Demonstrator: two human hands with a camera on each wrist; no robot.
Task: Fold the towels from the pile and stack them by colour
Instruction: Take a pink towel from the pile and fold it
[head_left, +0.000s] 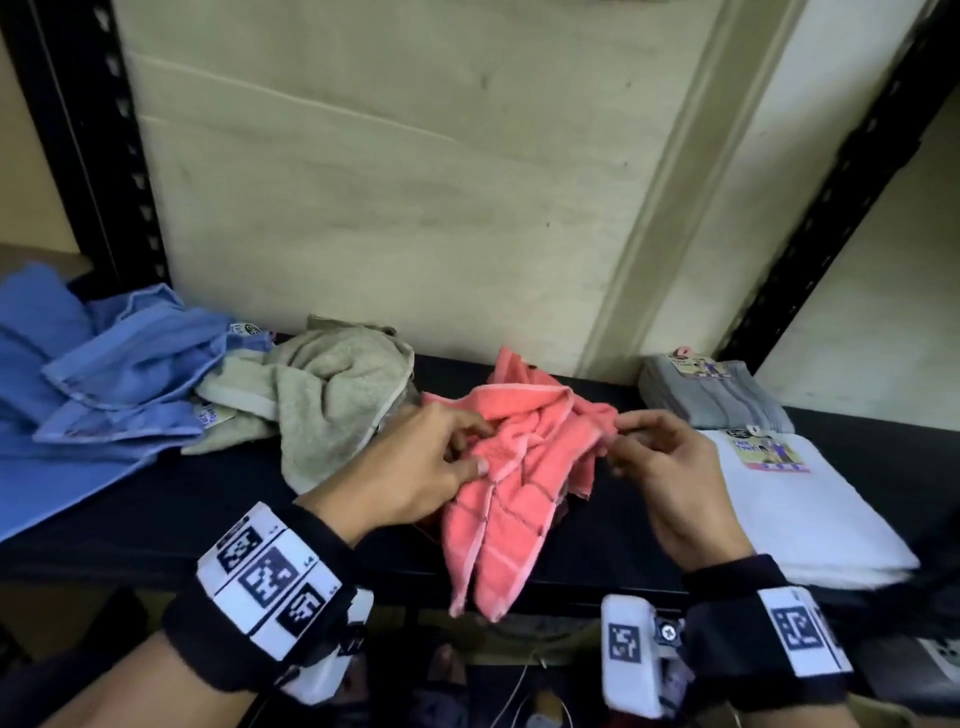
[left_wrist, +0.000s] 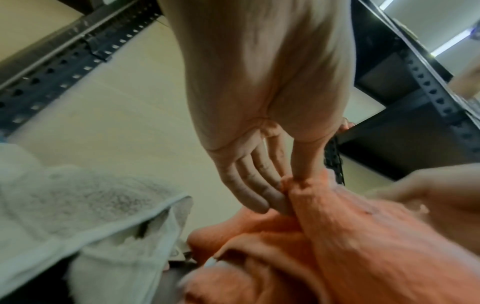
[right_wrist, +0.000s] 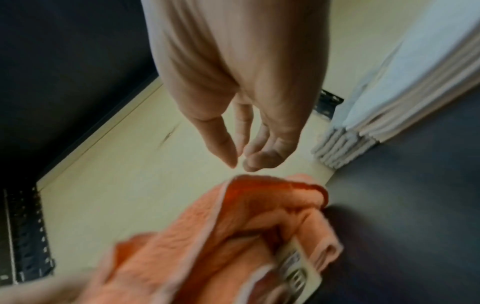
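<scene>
A crumpled coral towel (head_left: 519, 467) lies mid-shelf, one end hanging over the front edge. My left hand (head_left: 475, 447) grips its left side; in the left wrist view the thumb and fingers (left_wrist: 284, 185) pinch a fold of the coral towel (left_wrist: 363, 236). My right hand (head_left: 621, 447) hovers at the towel's right edge. In the right wrist view its thumb and fingertips (right_wrist: 241, 165) nearly meet just above the coral towel (right_wrist: 233, 236), with no cloth between them. A paper label (right_wrist: 298, 267) shows among the folds.
Unfolded blue towels (head_left: 104, 374) and a rumpled beige towel (head_left: 332, 395) lie at the left of the black shelf (head_left: 208, 509). At the right sit a folded grey stack (head_left: 711, 395) and a folded white towel (head_left: 810, 509). Black slotted rack posts (head_left: 93, 156) flank the wall.
</scene>
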